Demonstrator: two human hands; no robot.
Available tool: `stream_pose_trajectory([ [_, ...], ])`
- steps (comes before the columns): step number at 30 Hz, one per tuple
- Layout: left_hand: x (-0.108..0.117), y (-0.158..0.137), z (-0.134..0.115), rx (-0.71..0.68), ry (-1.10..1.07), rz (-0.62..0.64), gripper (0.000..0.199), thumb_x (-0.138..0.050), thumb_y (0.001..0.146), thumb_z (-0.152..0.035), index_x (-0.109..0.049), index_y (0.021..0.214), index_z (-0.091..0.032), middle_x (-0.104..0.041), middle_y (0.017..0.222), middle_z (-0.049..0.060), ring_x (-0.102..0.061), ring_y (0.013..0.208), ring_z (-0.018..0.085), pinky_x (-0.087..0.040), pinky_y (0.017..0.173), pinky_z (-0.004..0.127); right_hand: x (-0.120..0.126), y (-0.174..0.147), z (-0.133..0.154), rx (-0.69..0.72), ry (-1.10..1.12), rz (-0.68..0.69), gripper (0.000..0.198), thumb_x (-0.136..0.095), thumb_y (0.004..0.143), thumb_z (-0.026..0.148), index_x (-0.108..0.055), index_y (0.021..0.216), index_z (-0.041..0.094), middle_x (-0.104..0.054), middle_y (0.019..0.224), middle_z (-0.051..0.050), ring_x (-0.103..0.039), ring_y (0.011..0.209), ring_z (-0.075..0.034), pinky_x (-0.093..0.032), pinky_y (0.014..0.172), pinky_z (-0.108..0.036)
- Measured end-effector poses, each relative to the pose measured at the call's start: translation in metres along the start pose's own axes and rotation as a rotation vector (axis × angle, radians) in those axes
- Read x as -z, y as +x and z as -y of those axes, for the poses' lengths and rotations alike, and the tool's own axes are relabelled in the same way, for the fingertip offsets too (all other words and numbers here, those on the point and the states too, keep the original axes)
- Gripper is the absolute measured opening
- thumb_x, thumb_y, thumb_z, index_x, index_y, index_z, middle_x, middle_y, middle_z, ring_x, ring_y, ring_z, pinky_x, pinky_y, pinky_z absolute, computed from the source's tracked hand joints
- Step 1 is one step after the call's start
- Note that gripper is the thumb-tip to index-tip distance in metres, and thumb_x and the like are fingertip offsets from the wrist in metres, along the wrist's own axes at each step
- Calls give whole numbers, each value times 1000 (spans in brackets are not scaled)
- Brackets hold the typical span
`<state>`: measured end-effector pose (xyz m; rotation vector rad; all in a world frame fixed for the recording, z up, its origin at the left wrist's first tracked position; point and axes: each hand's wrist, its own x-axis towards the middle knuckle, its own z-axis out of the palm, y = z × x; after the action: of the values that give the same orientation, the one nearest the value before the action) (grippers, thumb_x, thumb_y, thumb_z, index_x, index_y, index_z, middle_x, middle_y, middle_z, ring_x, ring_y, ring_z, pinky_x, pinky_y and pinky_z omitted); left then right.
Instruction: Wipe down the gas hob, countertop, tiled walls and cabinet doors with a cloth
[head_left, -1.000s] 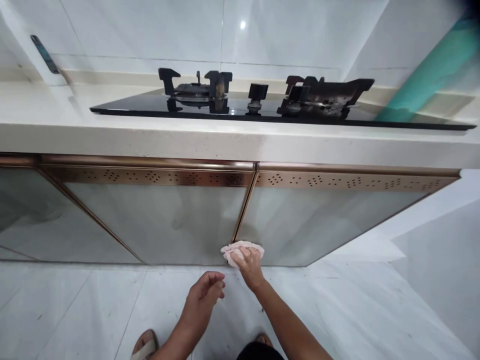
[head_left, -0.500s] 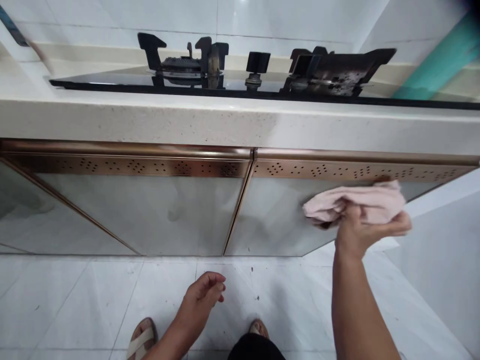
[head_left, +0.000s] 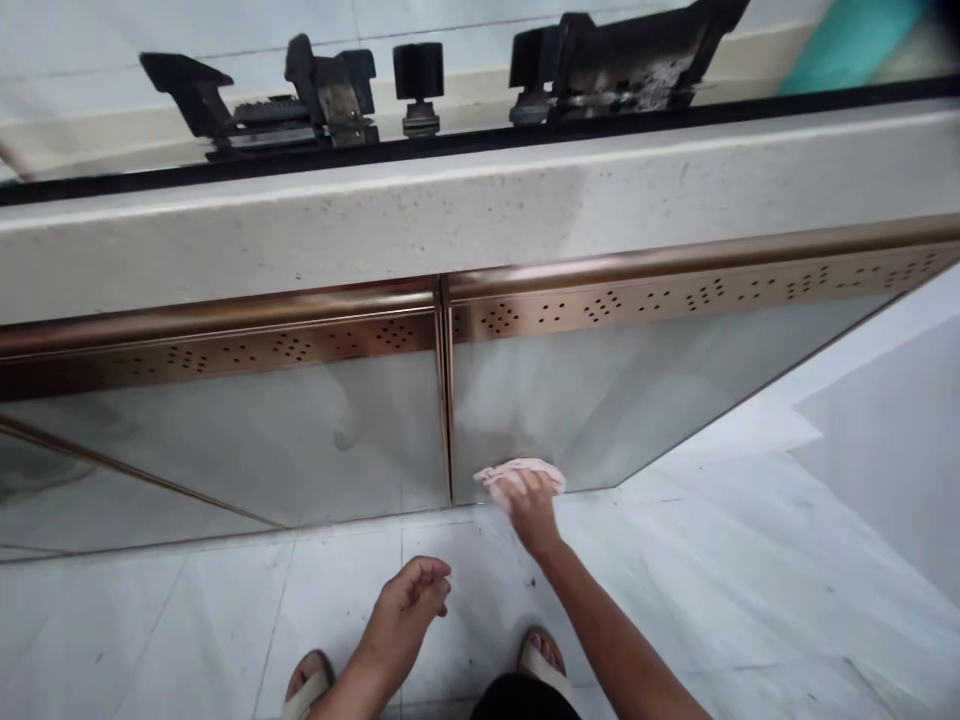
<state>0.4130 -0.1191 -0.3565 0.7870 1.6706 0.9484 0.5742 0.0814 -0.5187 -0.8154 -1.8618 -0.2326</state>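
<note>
1. A person's right hand (head_left: pixel 531 503) presses a crumpled pink cloth (head_left: pixel 519 473) against the lower edge of the right-hand cabinet door (head_left: pixel 600 400), fingers clamped over the cloth, at about 6 o'clock in the head view.
2. The cloth sits just right of the copper-coloured vertical strip (head_left: pixel 444 400) that divides the two glossy doors, close to where the door meets the floor (head_left: pixel 750 580).
3. The left hand (head_left: pixel 409 600) hangs free at 6 o'clock, below and left of the cloth, fingers loosely curled together and holding nothing.
4. The left-hand cabinet door (head_left: pixel 262 440) reflects the pale floor tiles.
5. A perforated copper trim (head_left: pixel 675 295) runs along the top of both doors, directly beneath the thick pale edge of the worktop (head_left: pixel 450 215).
6. On the worktop at 12 o'clock lies a black glass gas hob (head_left: pixel 420 145), with a left pan support (head_left: pixel 262 95), a round control knob (head_left: pixel 418 80) and a right pan support (head_left: pixel 622 50).
7. Two sandalled feet (head_left: pixel 540 655) show at the bottom edge, on the floor.
</note>
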Motion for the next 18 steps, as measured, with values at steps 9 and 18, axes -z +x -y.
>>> stream_pose_trajectory([
  [9, -11, 8, 24, 20, 52, 74, 45, -62, 78, -62, -67, 97, -22, -66, 87, 2, -60, 77, 17, -46, 75, 32, 153, 141, -184, -467, -128, -577, 87, -82, 61, 32, -34, 129, 9, -33, 126, -20, -41, 120, -33, -40, 104, -53],
  [18, -19, -5, 9, 49, 207, 108, 47, -60, 78, -66, -68, 98, -24, -63, 81, 2, -59, 82, 20, -45, 74, 30, 116, 138, -191, -925, 37, -638, 73, -56, 86, 49, -28, 143, 14, -38, 139, -22, -45, 131, -29, -39, 109, -49],
])
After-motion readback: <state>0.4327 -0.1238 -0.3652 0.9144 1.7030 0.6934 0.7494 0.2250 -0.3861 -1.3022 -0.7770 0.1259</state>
